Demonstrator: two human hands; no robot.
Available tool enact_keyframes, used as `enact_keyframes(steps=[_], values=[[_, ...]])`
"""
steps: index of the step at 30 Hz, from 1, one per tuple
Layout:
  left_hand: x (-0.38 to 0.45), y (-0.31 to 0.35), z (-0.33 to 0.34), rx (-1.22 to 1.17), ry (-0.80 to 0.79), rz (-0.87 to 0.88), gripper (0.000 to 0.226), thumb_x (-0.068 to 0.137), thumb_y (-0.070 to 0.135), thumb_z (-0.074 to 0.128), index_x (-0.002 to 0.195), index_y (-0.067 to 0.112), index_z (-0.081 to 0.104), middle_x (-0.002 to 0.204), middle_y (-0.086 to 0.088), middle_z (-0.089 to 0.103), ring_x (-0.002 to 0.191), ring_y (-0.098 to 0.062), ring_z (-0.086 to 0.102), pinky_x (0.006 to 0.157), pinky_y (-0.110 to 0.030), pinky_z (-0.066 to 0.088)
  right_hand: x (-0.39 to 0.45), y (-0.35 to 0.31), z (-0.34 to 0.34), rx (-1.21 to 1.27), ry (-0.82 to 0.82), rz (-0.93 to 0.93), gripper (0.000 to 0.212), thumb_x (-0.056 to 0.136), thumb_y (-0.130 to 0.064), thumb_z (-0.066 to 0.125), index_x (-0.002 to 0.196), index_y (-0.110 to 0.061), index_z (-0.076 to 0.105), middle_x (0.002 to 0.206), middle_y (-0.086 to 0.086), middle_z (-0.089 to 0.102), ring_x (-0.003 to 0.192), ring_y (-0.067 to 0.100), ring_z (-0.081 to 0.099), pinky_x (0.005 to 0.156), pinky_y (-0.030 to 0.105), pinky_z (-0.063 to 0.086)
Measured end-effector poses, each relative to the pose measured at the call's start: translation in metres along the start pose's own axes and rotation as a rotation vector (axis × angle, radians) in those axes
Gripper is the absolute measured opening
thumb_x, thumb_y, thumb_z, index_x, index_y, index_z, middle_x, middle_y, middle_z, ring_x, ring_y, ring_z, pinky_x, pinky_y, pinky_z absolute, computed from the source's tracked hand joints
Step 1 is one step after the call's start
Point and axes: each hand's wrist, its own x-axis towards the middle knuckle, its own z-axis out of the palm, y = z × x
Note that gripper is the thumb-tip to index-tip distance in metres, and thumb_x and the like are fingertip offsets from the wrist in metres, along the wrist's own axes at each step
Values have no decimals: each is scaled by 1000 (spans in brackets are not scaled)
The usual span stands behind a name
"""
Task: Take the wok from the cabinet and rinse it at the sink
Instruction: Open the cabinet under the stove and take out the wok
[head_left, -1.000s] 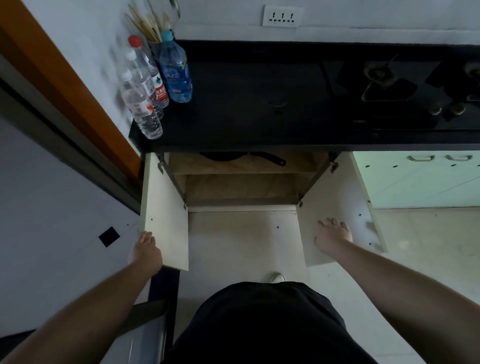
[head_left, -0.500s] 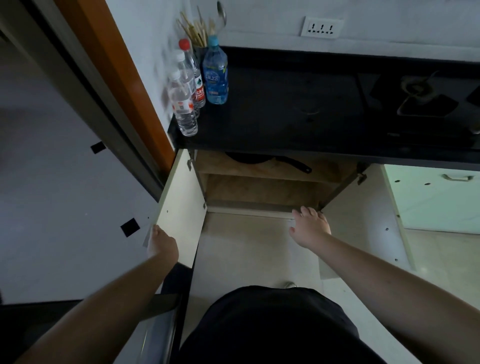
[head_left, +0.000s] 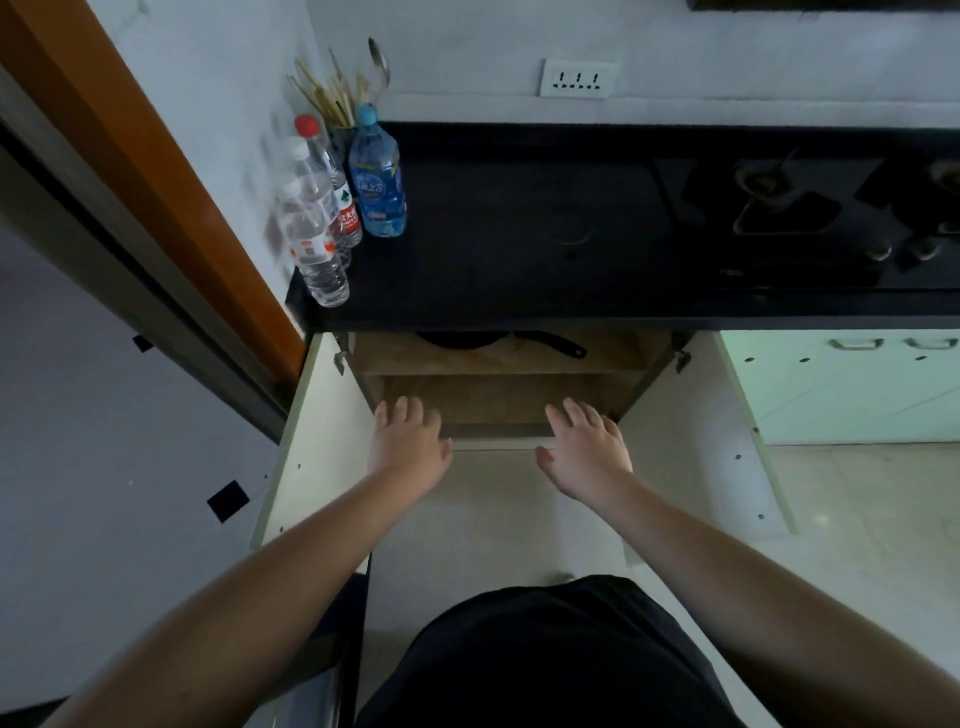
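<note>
Black glossy bench (head_left: 545, 249) above the open wooden cabinet (head_left: 498, 400); the dark wok (head_left: 462, 339) sits inside, both hands, left hand (head_left: 410, 447) and right hand (head_left: 587, 452), spread empty before it.

- The left hand (head_left: 410, 447) is bare: no glove, ring or band shows on it.
- The right hand (head_left: 587, 449) is likewise bare, with no ring or watch visible.
- Both forearms (head_left: 291, 561) are uncovered along their whole visible length; no sleeve edge comes into view, and neither wrist carries a strap or bracelet.
- A plain black garment (head_left: 545, 654) covers the body at the bottom of the head view, without visible print, pocket or seam; whether it is a shirt or shorts cannot be told.
</note>
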Motion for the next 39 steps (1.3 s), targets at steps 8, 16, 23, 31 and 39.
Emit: enact_keyframes(steps=[8,16,23,31,39], values=[[38,72,-28,-19,62,168,64,98,55,11,154,23,8,161,-6,5,148,-25,-4,118,-47,-2,11,37,-14,98,107,7,65,99,-56,20,153,-21,16,161,5,16,148,23,12,119,40,12],[74,115,-49,-44,71,169,67,97,58,8,154,24,4,162,-3,0,148,-21,-8,119,-44,-2,43,90,-19,147,131,-12,66,98,-56,22,154,-21,16,161,4,16,149,23,9,119,40,8],[88,130,-40,-103,14,143,69,95,59,12,154,24,2,162,-2,-4,147,-20,-11,118,-42,-4,78,104,-4,157,80,3,66,99,-53,25,155,-20,12,162,4,11,149,22,6,119,39,5],[89,112,0,-117,-3,180,65,98,55,11,154,22,6,162,-3,0,147,-20,-10,116,-39,-7,82,83,23,148,131,59,67,99,-52,29,155,-19,13,162,2,14,149,22,8,119,38,7],[119,93,32,-66,-16,266,67,96,59,9,154,25,3,162,0,-3,148,-19,-9,118,-42,-4,111,65,59,238,226,115,65,99,-53,28,154,-23,14,162,1,14,149,19,5,119,36,2]])
